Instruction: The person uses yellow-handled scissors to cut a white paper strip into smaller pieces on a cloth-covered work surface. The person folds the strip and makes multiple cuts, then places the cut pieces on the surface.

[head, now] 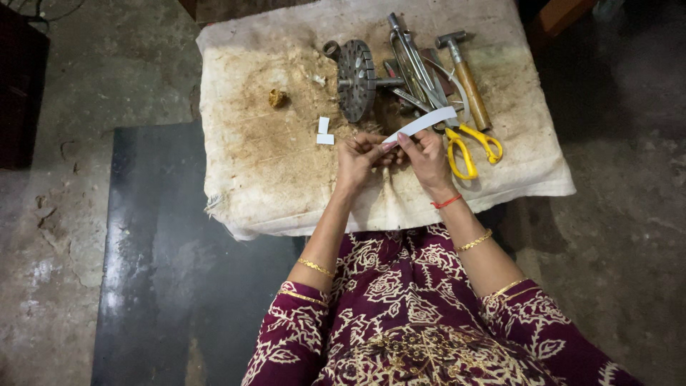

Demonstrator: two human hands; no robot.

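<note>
A person sits at a low block covered with a stained cloth, and both hands meet over its near middle; the left hand and the right hand are close together, fingertips pinched on the near end of a long white strip, which rises from the fingers toward the far right, slightly curved, its free end above the tools; two small white scraps, squarish and plain, lie on the cloth just left of the left hand, one touching the other; a small brown lump sits farther left and far, well apart from the hands; at the far middle stands a round metal wheel with holes, on edge, and right of it lies a heap of grey metal tools, a hammer with a wooden handle, and scissors with yellow handles just beside the right hand; the left half of the cloth is mostly bare, stained brown, with room to move there; the cloth hangs over the near edge by the person's lap, its left corner frayed; a dark flat slab lies on the floor to the near left, and rough grey floor surrounds the block on all sides.
</note>
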